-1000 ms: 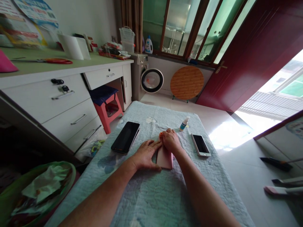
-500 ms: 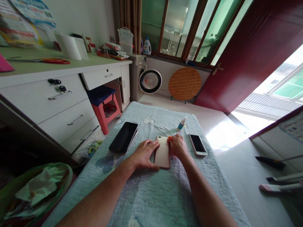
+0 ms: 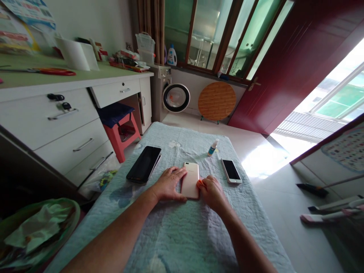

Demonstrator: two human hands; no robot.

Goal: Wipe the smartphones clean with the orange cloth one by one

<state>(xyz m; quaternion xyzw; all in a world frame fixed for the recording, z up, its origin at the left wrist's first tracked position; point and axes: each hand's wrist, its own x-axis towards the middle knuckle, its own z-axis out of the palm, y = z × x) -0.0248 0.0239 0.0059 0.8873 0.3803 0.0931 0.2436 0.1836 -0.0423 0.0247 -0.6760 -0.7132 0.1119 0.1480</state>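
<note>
A pale gold phone [image 3: 190, 181] lies back side up on the cloth-covered table [image 3: 182, 235]. Along its left edge rests my left hand [image 3: 170, 184], fingers spread, with fingertips and thumb touching the phone. My right hand [image 3: 211, 191] is closed on a small orange thing [image 3: 200, 183], pressed at the phone's right edge; most of it is hidden in the fingers. Farther right lies a white phone [image 3: 231, 171], its dark screen up. A small spray bottle [image 3: 213, 147] stands behind. On the left, a large black phone [image 3: 144, 164] lies on another flat device.
Beside the table at the lower left is a green bin [image 3: 72, 222] holding crumpled tissue. A red stool [image 3: 122, 136] stands by the white drawers [image 3: 68, 132]. The washing machine door [image 3: 176, 98] hangs open beyond the table.
My right hand has slid down the phone's right edge with the orange thing, toward me. My left hand stays on the left edge. The whole view has shifted slightly.
</note>
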